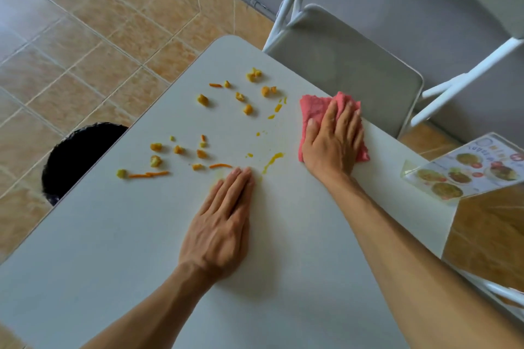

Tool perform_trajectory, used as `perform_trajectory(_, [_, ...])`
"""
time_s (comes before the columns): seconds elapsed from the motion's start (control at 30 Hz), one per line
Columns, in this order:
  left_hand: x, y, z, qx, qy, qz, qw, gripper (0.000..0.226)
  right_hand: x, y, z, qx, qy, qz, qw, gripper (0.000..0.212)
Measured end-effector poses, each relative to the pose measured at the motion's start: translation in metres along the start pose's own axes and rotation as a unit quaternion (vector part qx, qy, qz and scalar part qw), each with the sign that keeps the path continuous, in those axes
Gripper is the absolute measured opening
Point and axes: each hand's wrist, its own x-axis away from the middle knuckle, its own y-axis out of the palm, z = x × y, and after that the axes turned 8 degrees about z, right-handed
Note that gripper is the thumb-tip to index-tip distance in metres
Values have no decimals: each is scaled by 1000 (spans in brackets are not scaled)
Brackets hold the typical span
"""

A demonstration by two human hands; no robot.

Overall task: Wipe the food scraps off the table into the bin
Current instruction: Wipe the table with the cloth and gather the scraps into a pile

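Observation:
Several yellow and orange food scraps (202,100) and yellow smears (271,161) lie scattered over the far left part of the white table (113,235). My right hand (333,139) presses flat on a pink cloth (312,110) near the table's right edge, to the right of the scraps. My left hand (224,224) lies flat on the table with its fingers together, fingertips just short of the nearest scraps. A black bin (76,156) stands on the floor beside the table's left edge, partly hidden by the tabletop.
A white folding chair (354,65) stands against the table's far right side. A clear stand with a picture menu (465,173) sits at the right corner of the table. Tan tiles (85,36) cover the floor around.

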Motion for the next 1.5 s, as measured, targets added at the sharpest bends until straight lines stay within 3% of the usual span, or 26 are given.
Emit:
perform_trajectory(0.07, [0, 0, -1, -3, 2, 3, 1000, 58, -17, 6, -20, -9, 29, -11, 999, 67])
perform_trajectory(0.17, [1, 0, -1, -6, 8, 7, 1000, 57, -21, 6, -40, -25, 6, -27, 999, 65])
perform_trajectory(0.3, [3, -1, -1, -10, -2, 13, 1000, 57, 34, 5, -56, -33, -27, 10, 999, 72])
perform_trajectory(0.5, [7, -4, 2, 11, -11, 45, 999, 52, 95, -13, -12, -1, -216, -2, 976, 61])
perform_trajectory(0.57, [20, -9, -4, 22, -50, 78, 995, 52, 83, -11, -2, 13, -162, 19, 987, 61])
perform_trajectory(0.7, [50, -25, -25, -3, -137, 112, 984, 51, 72, 5, -47, -23, 39, 51, 998, 60])
perform_trajectory(0.8, [53, -25, -38, -25, -181, 105, 978, 51, 100, 5, -73, -22, -23, 67, 997, 59])
perform_trajectory(0.87, [52, -20, -37, -32, -198, 102, 974, 53, 133, -5, -67, -6, -84, 37, 996, 61])
perform_trajectory(0.93, [50, -17, -33, -43, -210, 103, 971, 54, 156, -15, -49, 18, -93, 10, 995, 62])
perform_trajectory(1.03, [47, -16, -32, -52, -221, 93, 969, 56, 157, -16, -39, 36, -29, 14, 999, 63])
perform_trajectory(1.17, [48, -17, -32, -56, -226, 80, 969, 56, 159, -9, -75, 9, 78, 34, 996, 63])
perform_trajectory(1.23, [48, -18, -31, -55, -229, 75, 969, 56, 186, -13, -88, 6, 26, 28, 999, 63])
perform_trajectory(1.4, [46, -22, -28, -51, -235, 58, 969, 67, 227, -29, -73, 1, -202, -44, 978, 65])
perform_trajectory(1.5, [45, -19, -30, -53, -234, 62, 969, 58, 197, -27, -55, 2, -238, -38, 970, 61])
